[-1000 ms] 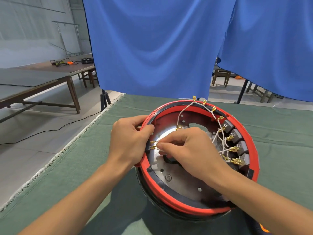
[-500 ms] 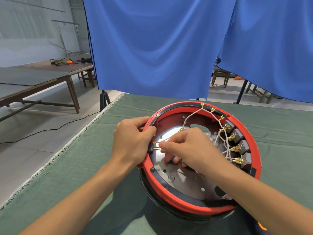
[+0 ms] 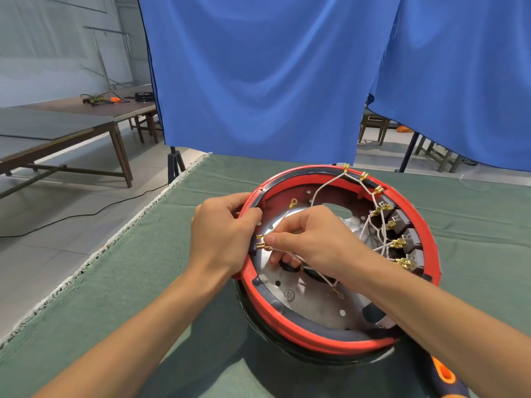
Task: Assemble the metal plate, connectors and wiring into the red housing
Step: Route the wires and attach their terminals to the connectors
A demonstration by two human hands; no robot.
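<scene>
A round red plastic housing (image 3: pixel 339 337) sits tilted on a green felt-covered table (image 3: pixel 120 282), with a shiny round metal plate (image 3: pixel 310 300) seated inside it. The left hand (image 3: pixel 221 239) grips the housing's left rim, fingers curled over the edge, while the right hand (image 3: pixel 313 242) pinches a brass spade connector (image 3: pixel 261 246) on thin white wiring (image 3: pixel 370 225) against a black terminal at that rim. Compared with a second ago the housing has turned slightly and the connector looks nearly seated, so this wire seems almost attached.

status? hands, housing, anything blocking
Left hand grips red housing rim. Right hand pinches brass connector at left wall. Metal plate seated inside. Nothing blocking.
</scene>
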